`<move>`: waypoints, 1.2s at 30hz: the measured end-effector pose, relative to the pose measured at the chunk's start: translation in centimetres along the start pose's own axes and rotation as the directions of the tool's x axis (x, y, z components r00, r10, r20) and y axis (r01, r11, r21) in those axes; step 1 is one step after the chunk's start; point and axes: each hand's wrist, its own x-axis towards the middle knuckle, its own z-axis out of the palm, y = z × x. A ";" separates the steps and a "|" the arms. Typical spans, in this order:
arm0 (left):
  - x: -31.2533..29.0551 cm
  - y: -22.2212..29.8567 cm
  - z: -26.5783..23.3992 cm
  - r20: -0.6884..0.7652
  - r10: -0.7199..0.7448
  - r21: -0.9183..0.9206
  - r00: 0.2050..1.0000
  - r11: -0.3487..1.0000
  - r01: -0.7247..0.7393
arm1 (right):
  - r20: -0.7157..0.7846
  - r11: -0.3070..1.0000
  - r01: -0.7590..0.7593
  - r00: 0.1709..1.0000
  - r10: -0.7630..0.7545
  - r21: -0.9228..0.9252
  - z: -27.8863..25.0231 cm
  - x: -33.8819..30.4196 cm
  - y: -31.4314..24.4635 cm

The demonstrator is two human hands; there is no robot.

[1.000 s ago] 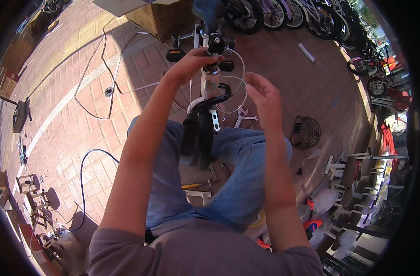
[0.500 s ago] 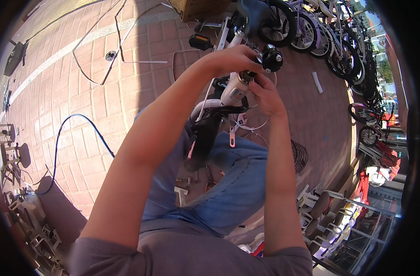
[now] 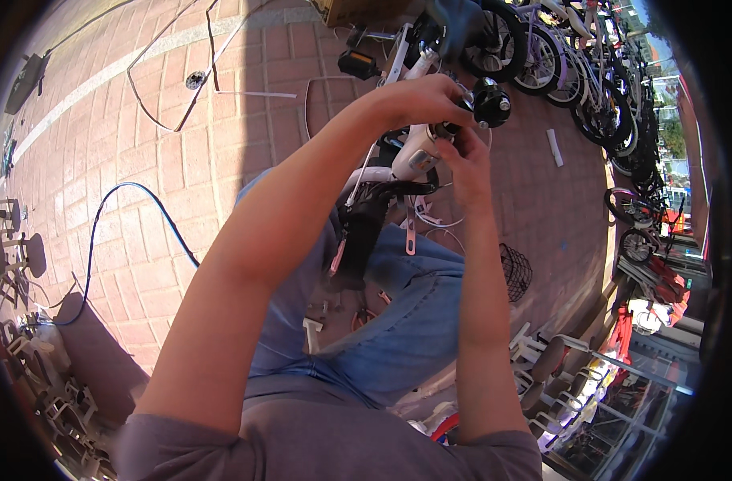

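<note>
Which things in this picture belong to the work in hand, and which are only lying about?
In the work:
white bicycle, touched by left hand and right hand
black round part near them

Lying or standing about:
blue hose
loose white tube
parked bicycles

A bicycle (image 3: pixel 414 160) stands at the centre, its tyre (image 3: pixel 362 244) between the person's legs (image 3: pixel 406 309). The left hand (image 3: pixel 436 103) and right hand (image 3: pixel 468 156) are together at the upper end of its front tube, the right hand nearer. A pedal (image 3: pixel 358 64) lies beyond, to the left. At the far edge is a cardboard box (image 3: pixel 358 10), with parked bicycles (image 3: pixel 542 68) to its right. A hose (image 3: pixel 101 210) curves across the paving (image 3: pixel 165 176) on the left. To the right lies a tube (image 3: pixel 554 148); nearer, a basket (image 3: pixel 517 272) sits beside the right forearm.
</note>
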 end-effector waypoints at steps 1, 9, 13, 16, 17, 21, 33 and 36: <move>0.0 0.0 0.0 -0.002 0.000 -0.003 1.000 1.000 0.000 | -0.029 1.000 0.009 1.000 -0.009 -0.003 0.6 -0.2 -0.4; 2.1 -0.6 1.6 -0.057 0.050 0.016 0.997 0.999 -0.049 | 0.044 0.933 -0.106 0.994 0.097 0.345 -1.3 -0.7 -0.7; 4.3 -1.1 3.4 -0.058 0.051 0.093 0.997 0.995 -0.046 | 0.028 0.905 -0.119 0.993 0.118 0.409 -2.9 -1.4 -0.4; 4.5 -0.5 3.2 -0.077 -0.010 0.096 0.997 0.995 0.018 | 0.017 0.891 -0.158 0.986 0.167 0.425 -2.8 -2.1 -1.0; 4.8 -0.6 3.1 -0.081 -0.030 0.110 0.996 0.993 0.038 | 0.025 0.902 -0.173 0.984 0.177 0.396 -2.5 -2.1 -1.2; 5.5 -0.7 3.6 -0.078 -0.057 0.113 0.995 0.991 0.066 | -0.034 0.968 -0.193 0.979 0.201 0.162 -2.6 -1.6 -1.1; 6.1 -1.7 3.1 -0.020 -0.028 0.096 0.999 0.995 0.030 | -0.003 0.955 -0.238 0.970 0.242 0.180 -3.0 -1.2 -1.2; 6.1 -1.5 2.8 0.003 0.015 0.154 1.000 0.988 -0.015 | 0.022 0.977 -0.189 0.982 0.187 0.099 -3.4 -1.1 -0.7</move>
